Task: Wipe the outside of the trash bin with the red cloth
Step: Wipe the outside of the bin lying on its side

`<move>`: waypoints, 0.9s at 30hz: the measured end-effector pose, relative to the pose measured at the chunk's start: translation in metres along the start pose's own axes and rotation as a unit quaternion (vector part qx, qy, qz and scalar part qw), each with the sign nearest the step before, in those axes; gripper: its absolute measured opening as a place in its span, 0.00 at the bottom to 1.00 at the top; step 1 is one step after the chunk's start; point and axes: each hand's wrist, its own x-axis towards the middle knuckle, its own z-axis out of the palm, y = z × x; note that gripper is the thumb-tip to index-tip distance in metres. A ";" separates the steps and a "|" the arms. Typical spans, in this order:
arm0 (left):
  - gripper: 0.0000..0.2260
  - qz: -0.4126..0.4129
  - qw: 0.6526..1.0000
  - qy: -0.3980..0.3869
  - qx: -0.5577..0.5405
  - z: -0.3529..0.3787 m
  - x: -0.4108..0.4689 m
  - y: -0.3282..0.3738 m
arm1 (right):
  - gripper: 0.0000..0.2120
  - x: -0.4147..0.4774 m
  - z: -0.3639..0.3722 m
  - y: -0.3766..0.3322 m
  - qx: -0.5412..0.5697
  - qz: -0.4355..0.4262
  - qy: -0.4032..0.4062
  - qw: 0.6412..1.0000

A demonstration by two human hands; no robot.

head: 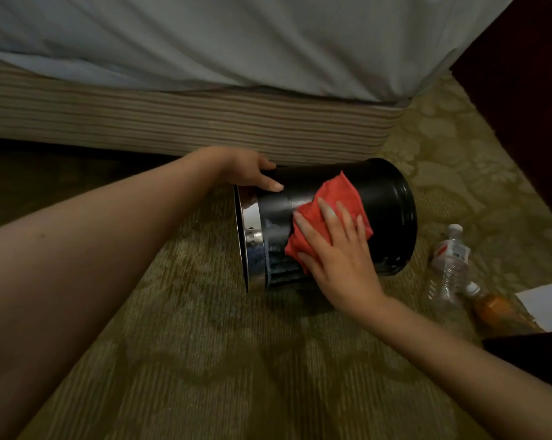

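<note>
Head view: the black trash bin lies on its side on the carpet just in front of the bed base, the left hand gripping its wall beside the chrome rim while the right hand, fingers straight and spread, presses the red cloth flat on the wall's middle. Wiping well likely means even palm pressure, overlapping strokes toward the streaky-looking patch near the rim, and the steadying hand rolling the bin so its carpet-facing side gets reached.
</note>
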 end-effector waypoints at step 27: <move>0.18 0.019 0.998 0.007 -0.056 -0.004 0.001 -0.002 | 0.27 0.113 -0.011 -0.009 0.087 0.158 -0.053 0.982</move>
